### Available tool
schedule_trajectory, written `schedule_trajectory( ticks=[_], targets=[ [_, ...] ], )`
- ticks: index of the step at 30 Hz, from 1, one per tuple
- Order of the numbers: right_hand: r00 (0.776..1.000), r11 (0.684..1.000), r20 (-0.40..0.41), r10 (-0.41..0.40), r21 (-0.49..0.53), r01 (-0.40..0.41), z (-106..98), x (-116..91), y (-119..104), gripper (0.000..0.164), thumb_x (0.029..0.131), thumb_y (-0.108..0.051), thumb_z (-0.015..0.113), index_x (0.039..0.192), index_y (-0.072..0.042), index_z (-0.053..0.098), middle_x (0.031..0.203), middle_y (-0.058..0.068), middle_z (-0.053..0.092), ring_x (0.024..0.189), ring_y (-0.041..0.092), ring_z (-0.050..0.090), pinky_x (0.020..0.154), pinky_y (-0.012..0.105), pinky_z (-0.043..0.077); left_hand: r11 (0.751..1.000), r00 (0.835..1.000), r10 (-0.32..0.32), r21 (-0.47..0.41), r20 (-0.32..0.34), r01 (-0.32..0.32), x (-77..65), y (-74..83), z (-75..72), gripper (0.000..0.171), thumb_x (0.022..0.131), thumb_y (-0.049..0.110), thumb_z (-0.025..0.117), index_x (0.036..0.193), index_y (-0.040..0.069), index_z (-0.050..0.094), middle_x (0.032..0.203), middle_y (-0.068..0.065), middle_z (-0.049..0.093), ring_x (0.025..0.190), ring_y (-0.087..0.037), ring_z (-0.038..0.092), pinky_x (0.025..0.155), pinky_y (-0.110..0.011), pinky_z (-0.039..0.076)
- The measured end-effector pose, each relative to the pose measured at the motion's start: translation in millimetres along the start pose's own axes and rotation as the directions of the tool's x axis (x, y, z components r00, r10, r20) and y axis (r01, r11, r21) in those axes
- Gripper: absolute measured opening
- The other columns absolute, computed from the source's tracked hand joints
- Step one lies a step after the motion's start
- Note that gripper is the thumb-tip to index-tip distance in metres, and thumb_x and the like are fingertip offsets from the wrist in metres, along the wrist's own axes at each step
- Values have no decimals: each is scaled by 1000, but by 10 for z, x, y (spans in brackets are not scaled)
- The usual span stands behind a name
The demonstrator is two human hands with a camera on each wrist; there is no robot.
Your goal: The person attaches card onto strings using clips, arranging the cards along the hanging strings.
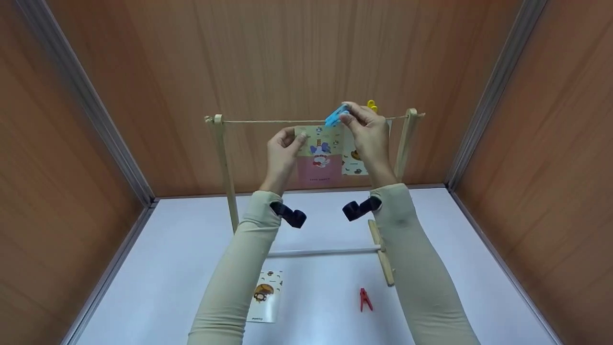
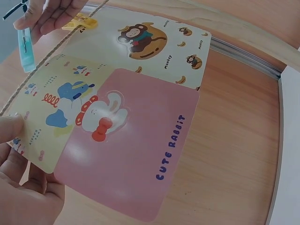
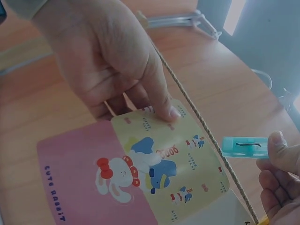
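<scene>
A: What is nearest?
B: On the white tabletop (image 1: pixel 321 292), a monkey-print card (image 1: pixel 268 299) lies partly covered by the person's left sleeve (image 1: pixel 239 268). A red clothespin (image 1: pixel 365 300) lies to its right.

A: And past those?
B: A white rod (image 1: pixel 325 251), meeting a wooden foot (image 1: pixel 384 263) at its right end.

A: Where are the hands?
B: Farther out, raised to a rope (image 1: pixel 268 121). The left hand (image 1: pixel 282 155) pinches the left edge of a Cute Rabbit card (image 1: pixel 320 158), thumb in front, fingers behind. The card, yellow above and pink below, is upright, its top edge just beneath the rope.

A: And the right hand (image 1: pixel 371 136)?
B: It pinches a light-blue clothespin (image 1: pixel 336 115) between thumb and fingers. The tip is at the rope, by the card's top edge; I cannot tell whether it bites either.

A: Anything beyond?
B: Beside the rabbit card, a second monkey-print card (image 1: pixel 353 165) hangs from the rope at a yellow clip (image 1: pixel 372 105). Two wooden posts (image 1: pixel 224 167) carry the rope before a wood-grain wall (image 1: pixel 287 57).
</scene>
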State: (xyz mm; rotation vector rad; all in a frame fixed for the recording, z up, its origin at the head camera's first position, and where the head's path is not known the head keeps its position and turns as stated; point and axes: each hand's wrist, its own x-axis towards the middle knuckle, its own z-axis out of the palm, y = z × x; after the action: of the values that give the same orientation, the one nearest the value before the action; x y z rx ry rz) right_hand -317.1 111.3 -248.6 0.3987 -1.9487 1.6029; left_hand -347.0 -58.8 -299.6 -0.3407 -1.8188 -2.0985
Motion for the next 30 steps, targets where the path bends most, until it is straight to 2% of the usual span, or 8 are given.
schedule_trajectory(
  ticks=[8, 13, 18, 30],
  targets=[
    [999, 998, -37, -39, -55, 37, 31, 7, -37, 33, 90, -17, 62, 119, -2, 66, 112, 13, 68, 103, 16, 64, 88, 24, 52, 1000, 1000, -15, -16, -6, 14, 0, 6, 11, 19, 93, 7, 61, 107, -5, 63, 96, -11, 68, 85, -10, 62, 77, -22, 50],
    [997, 996, -45, -62, -72, 58, 43, 14, -43, 32, 90, -17, 62, 118, -2, 67, 113, 13, 68, 104, 16, 64, 87, 24, 52, 1000, 1000, -1, -21, -21, 1, 17, 0, 25, 18, 92, 6, 63, 106, -5, 63, 87, -4, 68, 80, -8, 61, 74, -22, 49],
    [998, 996, -39, -45, -81, 42, 46, 15, -40, 33, 91, -18, 61, 119, -2, 66, 115, 12, 67, 104, 15, 64, 87, 23, 52, 1000, 1000, -4, -25, -25, 3, 21, -3, 31, 18, 92, 6, 63, 105, -5, 63, 86, -2, 67, 80, -8, 61, 73, -22, 49],
    [999, 996, -29, -17, -93, 14, 68, 25, -26, 33, 91, -18, 61, 120, -2, 66, 115, 12, 67, 105, 16, 63, 90, 24, 51, 1000, 1000, -9, -23, -5, 9, 9, 3, 21, 17, 93, 8, 62, 107, -3, 63, 96, -10, 69, 86, -10, 63, 78, -23, 50]
  ],
)
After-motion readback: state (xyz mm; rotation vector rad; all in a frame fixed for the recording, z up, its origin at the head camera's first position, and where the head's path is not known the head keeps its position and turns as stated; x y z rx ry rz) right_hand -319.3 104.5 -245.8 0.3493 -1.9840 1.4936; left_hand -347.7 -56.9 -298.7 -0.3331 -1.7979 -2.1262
